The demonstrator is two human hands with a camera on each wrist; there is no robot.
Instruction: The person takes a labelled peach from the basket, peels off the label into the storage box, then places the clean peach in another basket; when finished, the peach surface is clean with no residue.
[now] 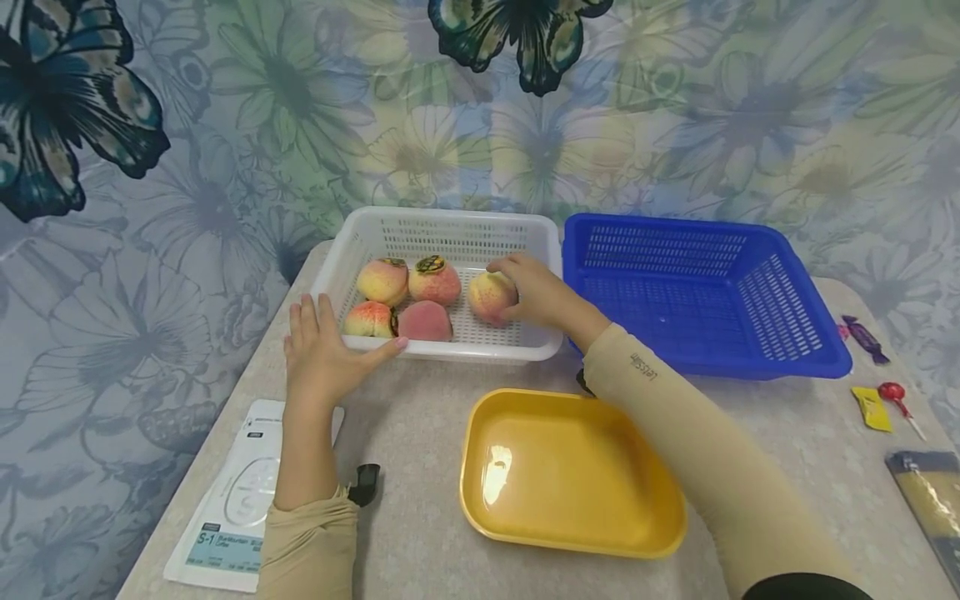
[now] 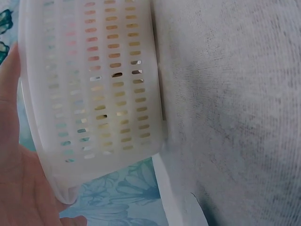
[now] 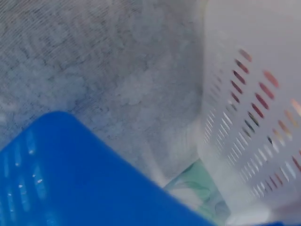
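Right hand (image 1: pixel 542 293): fingers curled round peach (image 1: pixel 491 297), positioned at 3 o'clock inside the white basket (image 1: pixel 480 351). Left hand (image 1: pixel 322 354): fingers extended, at that basket's 8 o'clock corner. Blue basket (image 1: pixel 663 321): adjacent, at 3 o'clock. Yellow tray (image 1: pixel 573 475): at 5 o'clock

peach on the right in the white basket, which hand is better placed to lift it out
Probably the right hand: it grips that peach, while the left hand rests at the near left corner of the white basket, farther off.
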